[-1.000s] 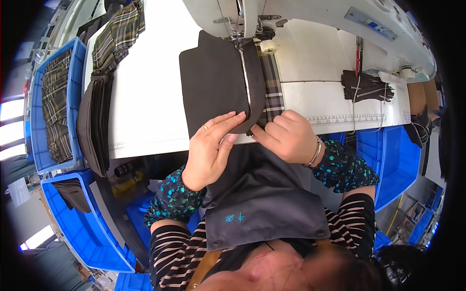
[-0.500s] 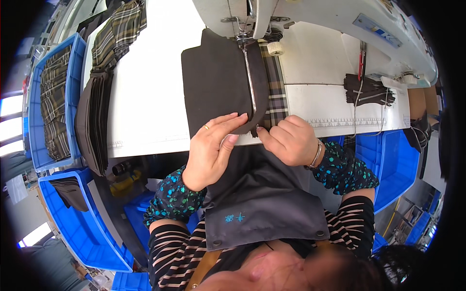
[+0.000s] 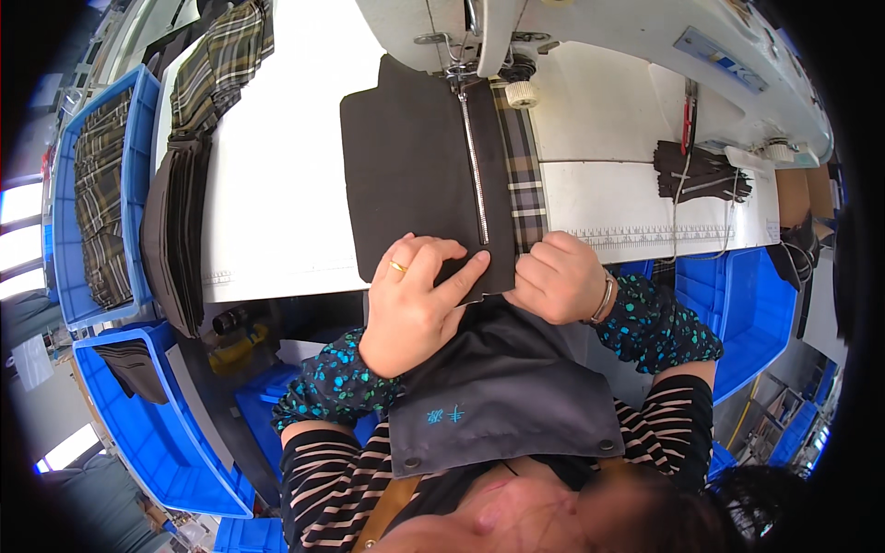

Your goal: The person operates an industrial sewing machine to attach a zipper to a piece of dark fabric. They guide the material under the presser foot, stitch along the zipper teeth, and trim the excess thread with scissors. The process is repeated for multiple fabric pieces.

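Note:
A dark brown fabric panel [image 3: 406,157] lies flat under the sewing machine's presser foot [image 3: 460,76]. A silver metal zipper [image 3: 474,166] runs lengthwise along it, from the foot to near the front edge. Plaid fabric [image 3: 526,184] shows beneath the panel's right side. My left hand [image 3: 415,295] rests on the panel's near end, fingers apart, the index fingertip just below the zipper's end. At the near right corner my right hand [image 3: 556,278] is closed, pinching the panel's edge; its fingertips are partly hidden.
Folded dark panels with plaid pieces [image 3: 175,230] hang at the table's left edge. Blue bins [image 3: 143,184] stand left, another blue bin [image 3: 737,323] at right. Dark zipper strips [image 3: 701,172] and red-handled snips [image 3: 688,124] lie on the right. The machine's arm [image 3: 627,46] spans the back.
The panel's curled right edge now lies flat over the zipper's near end. My left hand has shifted slightly nearer with fingers spread; the right has moved to the panel's corner.

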Action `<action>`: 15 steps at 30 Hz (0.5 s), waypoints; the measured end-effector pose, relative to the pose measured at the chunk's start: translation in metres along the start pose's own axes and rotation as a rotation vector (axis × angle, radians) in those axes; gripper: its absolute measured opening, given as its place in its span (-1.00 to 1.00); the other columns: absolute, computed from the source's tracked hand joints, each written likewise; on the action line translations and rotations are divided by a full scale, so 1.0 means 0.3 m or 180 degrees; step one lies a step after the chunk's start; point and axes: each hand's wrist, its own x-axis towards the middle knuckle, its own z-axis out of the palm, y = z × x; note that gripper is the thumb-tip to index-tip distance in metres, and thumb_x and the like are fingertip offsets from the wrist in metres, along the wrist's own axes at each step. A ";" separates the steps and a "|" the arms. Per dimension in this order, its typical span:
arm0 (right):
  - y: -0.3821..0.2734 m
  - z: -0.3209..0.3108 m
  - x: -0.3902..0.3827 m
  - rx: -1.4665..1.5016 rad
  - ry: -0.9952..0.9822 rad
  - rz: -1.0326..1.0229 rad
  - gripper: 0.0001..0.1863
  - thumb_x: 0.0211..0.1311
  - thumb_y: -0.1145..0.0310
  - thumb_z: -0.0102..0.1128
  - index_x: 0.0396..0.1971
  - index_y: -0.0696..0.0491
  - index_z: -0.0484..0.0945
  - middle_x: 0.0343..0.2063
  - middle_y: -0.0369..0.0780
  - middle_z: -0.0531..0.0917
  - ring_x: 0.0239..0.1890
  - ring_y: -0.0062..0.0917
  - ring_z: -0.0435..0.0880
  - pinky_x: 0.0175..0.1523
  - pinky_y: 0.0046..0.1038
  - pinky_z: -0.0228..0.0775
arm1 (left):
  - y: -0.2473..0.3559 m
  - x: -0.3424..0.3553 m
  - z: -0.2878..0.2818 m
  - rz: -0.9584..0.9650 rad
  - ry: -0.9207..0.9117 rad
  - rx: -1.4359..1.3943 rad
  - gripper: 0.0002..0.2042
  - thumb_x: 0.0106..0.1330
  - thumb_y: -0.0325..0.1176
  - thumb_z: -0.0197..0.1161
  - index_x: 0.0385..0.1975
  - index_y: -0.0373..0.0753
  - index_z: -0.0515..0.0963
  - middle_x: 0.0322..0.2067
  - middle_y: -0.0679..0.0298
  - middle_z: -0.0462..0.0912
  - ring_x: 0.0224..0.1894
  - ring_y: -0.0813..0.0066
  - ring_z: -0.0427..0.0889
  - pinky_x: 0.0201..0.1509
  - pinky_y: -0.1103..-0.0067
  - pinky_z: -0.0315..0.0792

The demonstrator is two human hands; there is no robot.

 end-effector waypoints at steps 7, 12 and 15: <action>0.002 0.010 -0.007 -0.0120 0.0142 -0.0177 -0.71 0.03 0.30 0.48 -0.66 -0.06 0.48 -0.58 -0.38 0.35 -0.52 -0.53 0.37 -0.38 -0.46 0.20 | -0.005 -0.006 0.022 0.0124 0.0042 0.0127 -0.52 -0.11 -0.52 0.43 -0.06 -0.15 0.81 -0.17 0.33 0.62 -0.10 0.30 0.60 0.08 0.32 0.49; 0.002 0.021 -0.013 -0.0116 0.0219 -0.0204 -0.70 0.09 0.29 0.48 -0.67 -0.06 0.49 -0.60 -0.39 0.33 -0.53 -0.54 0.36 -0.39 -0.46 0.16 | -0.002 -0.003 0.026 0.0094 0.0013 0.0085 -0.53 -0.10 -0.52 0.43 -0.07 -0.15 0.81 -0.17 0.33 0.62 -0.09 0.32 0.60 0.04 0.34 0.47; -0.001 0.028 -0.014 -0.0109 0.0293 -0.0205 -0.70 0.09 0.28 0.50 -0.66 -0.06 0.50 -0.60 -0.39 0.33 -0.54 -0.54 0.36 -0.40 -0.46 0.16 | -0.001 0.001 0.026 0.0090 0.0009 0.0094 -0.52 -0.10 -0.50 0.43 -0.05 -0.15 0.80 -0.09 0.32 0.66 -0.01 0.28 0.62 0.08 0.32 0.48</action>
